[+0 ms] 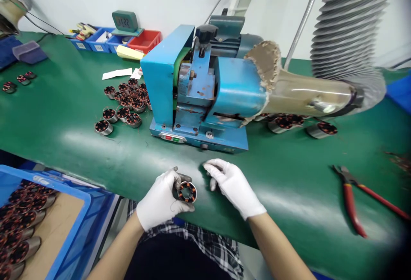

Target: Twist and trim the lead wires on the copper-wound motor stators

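My left hand [162, 201], in a white glove with dark-stained fingertips, grips a motor stator [187, 192] near the front edge of the bench. The stator's round open end, with copper windings and a dark core inside a silver ring, faces up toward me. To the right of it, apart from the stator, is my gloved right hand [233, 188]. Its fingers are curled together over the bench; whatever they may pinch is hidden. Beyond both hands stands a blue belt grinding machine [195, 96] with red and green buttons on its base.
Several stators [125, 100] stand left of the machine, others [321, 129] to its right. Red-handled pliers [349, 198] lie at right. A blue crate [80, 215] of stators sits at lower left. A clear duct [308, 93] joins a grey hose [346, 27]. Small bins [144, 40] line the back.
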Available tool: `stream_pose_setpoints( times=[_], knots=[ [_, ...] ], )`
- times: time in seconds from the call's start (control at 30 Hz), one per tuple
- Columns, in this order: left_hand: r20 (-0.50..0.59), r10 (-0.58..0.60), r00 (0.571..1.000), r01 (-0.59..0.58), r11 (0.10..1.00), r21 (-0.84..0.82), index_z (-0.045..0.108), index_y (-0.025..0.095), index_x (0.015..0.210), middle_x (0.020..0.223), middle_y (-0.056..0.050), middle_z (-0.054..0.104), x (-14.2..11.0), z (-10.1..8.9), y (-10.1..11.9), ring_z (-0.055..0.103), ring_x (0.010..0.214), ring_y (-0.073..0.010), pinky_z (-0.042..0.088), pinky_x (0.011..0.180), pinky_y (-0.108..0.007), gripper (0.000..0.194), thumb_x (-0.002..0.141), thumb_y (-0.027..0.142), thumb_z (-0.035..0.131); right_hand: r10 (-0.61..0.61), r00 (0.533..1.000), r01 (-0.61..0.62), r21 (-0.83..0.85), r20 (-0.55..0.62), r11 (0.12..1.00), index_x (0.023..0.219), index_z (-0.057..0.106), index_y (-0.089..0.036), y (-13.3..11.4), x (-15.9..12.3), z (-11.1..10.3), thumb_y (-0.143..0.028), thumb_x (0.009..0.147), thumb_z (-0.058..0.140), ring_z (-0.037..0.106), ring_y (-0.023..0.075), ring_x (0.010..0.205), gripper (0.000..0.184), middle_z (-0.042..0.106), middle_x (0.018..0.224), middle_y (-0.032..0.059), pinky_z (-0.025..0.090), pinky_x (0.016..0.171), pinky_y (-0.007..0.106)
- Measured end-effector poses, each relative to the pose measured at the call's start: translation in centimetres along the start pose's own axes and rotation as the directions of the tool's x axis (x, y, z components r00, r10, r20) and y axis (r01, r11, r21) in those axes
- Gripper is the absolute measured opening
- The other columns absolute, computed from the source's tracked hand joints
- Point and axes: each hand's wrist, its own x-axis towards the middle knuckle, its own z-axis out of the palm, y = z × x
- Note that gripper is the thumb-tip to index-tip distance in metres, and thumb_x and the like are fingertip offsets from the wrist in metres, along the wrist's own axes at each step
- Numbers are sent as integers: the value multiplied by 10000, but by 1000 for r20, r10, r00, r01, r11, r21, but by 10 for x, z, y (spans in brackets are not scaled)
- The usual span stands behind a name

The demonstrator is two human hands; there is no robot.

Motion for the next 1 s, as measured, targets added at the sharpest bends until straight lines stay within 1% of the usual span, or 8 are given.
stream_pose_setpoints(
  times=[0.1,0.17,0.3,0.5,0.6,0.73,0.87,1.0],
  knots=[
    [-29,48,998,-45,993,107,456,220,1117,1187,-85,551,-3,1,-4,433,1193,-293,355,991,-450,656,558,275,796,-217,975,220,-168,38,961,1012,580,-207,-6,-26,-6,-329,837,498,582,220,938,228,640,994,69,433,853,355],
    [-24,147,989,-138,962,236,404,218,1219,1273,-110,486,-3,2,-8,365,1244,-309,290,1035,-485,798,538,339,803,-382,908,418,-321,171,850,1169,493,-222,-6,-43,-1,-276,818,544,496,247,1096,359,547,1200,91,383,938,395],
    [-3,254,967,-238,911,336,526,227,1086,1232,-79,539,1,4,-8,379,1238,-284,255,1062,-463,617,551,388,789,-421,854,521,-511,307,684,1201,437,-169,-2,-55,16,-213,861,473,572,243,850,345,605,984,116,460,733,376],
    [57,144,988,-151,981,126,566,237,1024,1182,-65,565,-7,-3,16,458,1169,-272,377,971,-407,579,507,296,820,-453,784,621,-501,426,603,967,531,-149,-14,-55,5,-161,882,376,498,201,612,178,567,706,59,386,584,319],
    [49,146,988,-145,989,-26,555,248,1021,1101,-26,590,-14,-5,30,461,1167,-240,390,963,-337,512,568,221,792,-500,788,615,-457,358,642,910,530,-164,-24,-62,-4,-163,879,355,488,194,624,178,563,711,57,380,613,317],
    [-3,112,994,-111,984,-136,481,253,1113,1116,-32,576,-21,-9,41,567,1008,-199,445,900,-326,520,652,118,679,-425,862,494,-271,275,826,790,477,-211,-35,-64,-10,-187,891,347,465,152,618,167,520,681,-1,364,605,264],
    [-11,334,942,-326,909,-261,576,246,988,1062,-42,610,-24,-22,54,571,1027,-215,458,905,-349,342,692,74,573,-318,882,317,62,347,946,677,386,-218,-43,-59,-14,-240,890,359,395,114,563,217,411,615,-49,330,541,221],
    [-187,422,887,-438,898,-51,610,265,878,1034,-32,618,-30,-23,61,599,975,-203,502,842,-307,208,739,109,611,-294,890,239,193,349,952,663,384,-211,-49,-59,-16,-262,874,389,363,113,582,217,373,627,-50,325,551,222]
  ],
)
